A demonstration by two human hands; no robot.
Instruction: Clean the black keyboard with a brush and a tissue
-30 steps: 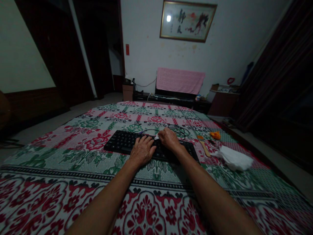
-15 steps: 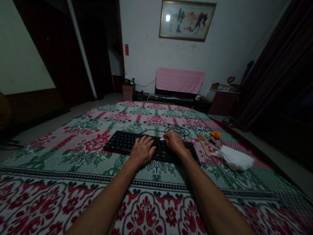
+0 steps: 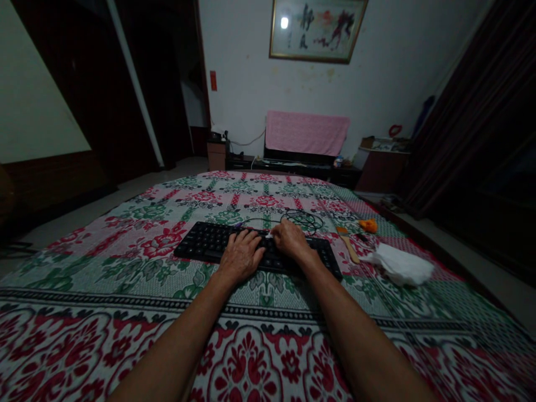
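A black keyboard point(image 3: 201, 240) lies on the patterned bedspread in front of me. Across its middle keys rests my left hand point(image 3: 242, 254), open, with the fingers stretched out and slightly apart. My right hand point(image 3: 290, 240) is closed in a pinch above the upper keys, right of the left hand. A small white piece point(image 3: 269, 235) pokes out from its fingertips at the keyboard's back edge; its exact kind is too small to tell. Behind the keyboard lies its coiled black cable point(image 3: 307, 219). The keys under both hands are hidden.
Right of the keyboard lie a brush with a wooden handle point(image 3: 350, 251), an orange bunched-up thing point(image 3: 368, 225) and crumpled white tissue point(image 3: 402, 264). The flowered bedspread point(image 3: 268, 335) spreads all around. A pink cloth point(image 3: 307, 133) hangs over a screen by the far wall.
My right hand has shifted a little to the left along the keyboard's upper edge with the white piece. The left hand stays on the keys. The view has tilted slightly.
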